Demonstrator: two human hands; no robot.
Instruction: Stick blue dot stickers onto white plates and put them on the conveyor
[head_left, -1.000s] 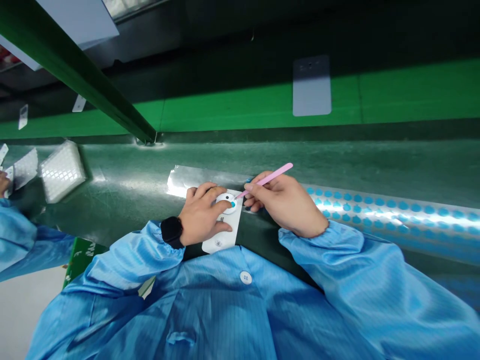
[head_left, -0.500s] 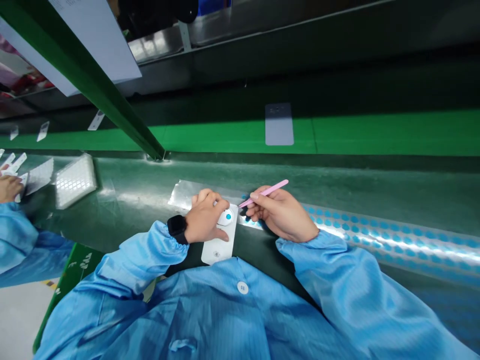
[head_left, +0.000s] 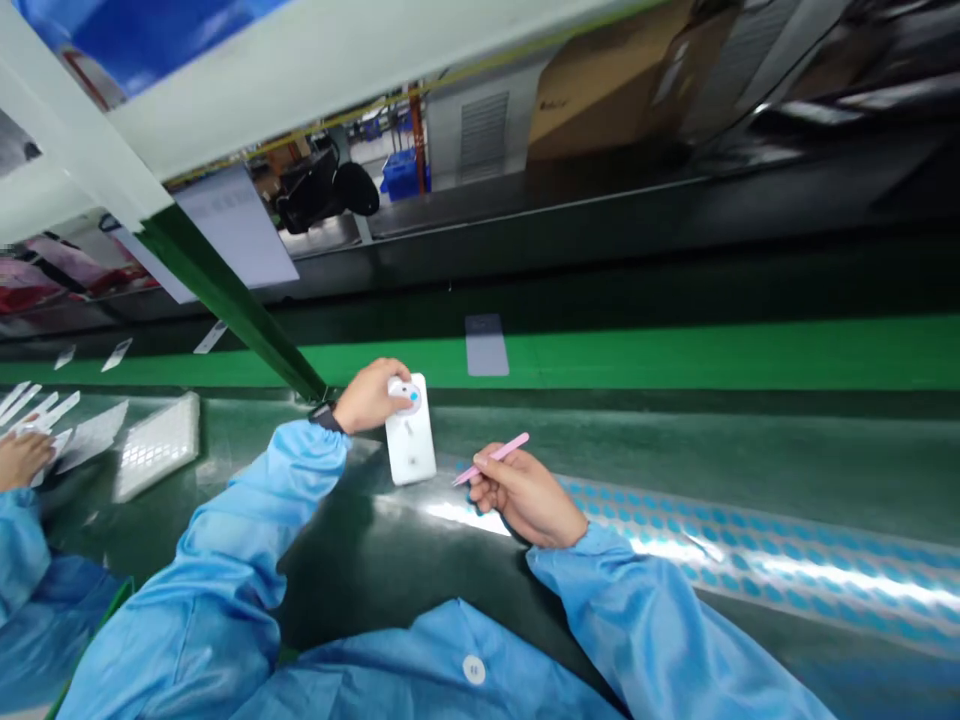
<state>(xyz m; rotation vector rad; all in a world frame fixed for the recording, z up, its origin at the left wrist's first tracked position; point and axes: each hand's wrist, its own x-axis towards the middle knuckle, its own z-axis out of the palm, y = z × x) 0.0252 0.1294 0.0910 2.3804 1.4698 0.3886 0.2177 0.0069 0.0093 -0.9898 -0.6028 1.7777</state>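
Observation:
My left hand point(head_left: 369, 397) is closed around the top end of a white rectangular part point(head_left: 411, 435), lifted over the dark green bench near the green belt. A round camera ring with a small blue dot point(head_left: 413, 396) shows at the part's top. My right hand point(head_left: 525, 497) rests lower on the bench, pinching pink tweezers point(head_left: 492, 457) whose tip points left toward the part. Beneath and right of that hand lies a shiny strip of blue dot stickers point(head_left: 720, 555). Both arms wear blue sleeves, and a black watch sits on my left wrist.
A grey plate point(head_left: 486, 345) lies on the green conveyor belt point(head_left: 675, 355). A green post point(head_left: 225, 300) slants down to the bench. At left stand a white gridded tray point(head_left: 156, 443), paper strips, and another person's hand point(head_left: 22, 457) in a blue sleeve.
My left hand lifted the white part off the bench and carried it forward toward the belt. The right hand with the tweezers drew back. The camera tilted up.

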